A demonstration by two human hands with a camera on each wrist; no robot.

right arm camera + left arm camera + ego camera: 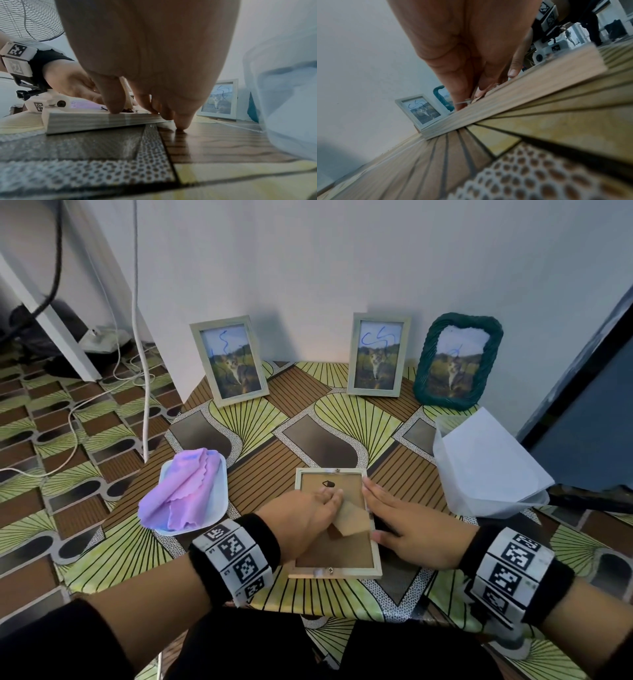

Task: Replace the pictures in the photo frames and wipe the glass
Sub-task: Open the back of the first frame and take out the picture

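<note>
Head view shows the face-down frame (334, 525) on the surface (342, 419) between the left hand (301, 522) and right hand (407, 525), flat fingers pressing it; its glass looks breakable, so hold the wooden edges.

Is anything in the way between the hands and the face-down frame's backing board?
Nothing visible blocks them. The left hand rests directly on the backing board of the face-down frame, beside its folded stand. The right hand lies along the frame's right edge, fingertips down on the table.
</note>
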